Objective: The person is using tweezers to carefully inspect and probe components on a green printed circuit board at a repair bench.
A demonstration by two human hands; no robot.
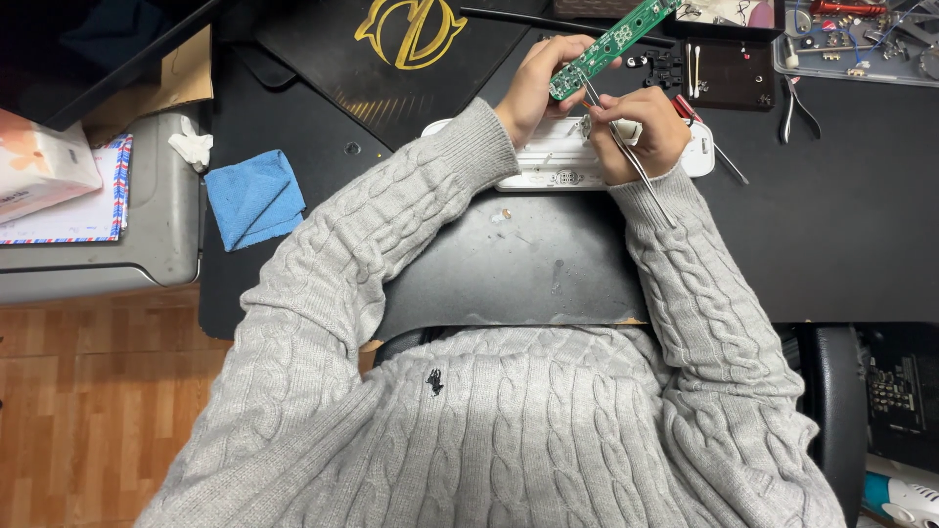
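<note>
Left hand (536,80) raised upper centre, fingers gripping green circuit board (611,44) | right hand (641,132) beside it, fingers closed on tweezers (636,166), tips seemingly touching board | white casing (548,164) on desk below

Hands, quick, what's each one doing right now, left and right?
Left hand: closed on the long green circuit board, holding it up over the white casing.
Right hand: closed on metal tweezers, tips at the board's lower end.

From my feed the light is even and fairly bright from overhead — soft shadows under the sleeves, a dull sheen on the black worktop (841,244), sharp focus at centre, the top left corner dark, slight wide-angle bending toward the edges.
</note>
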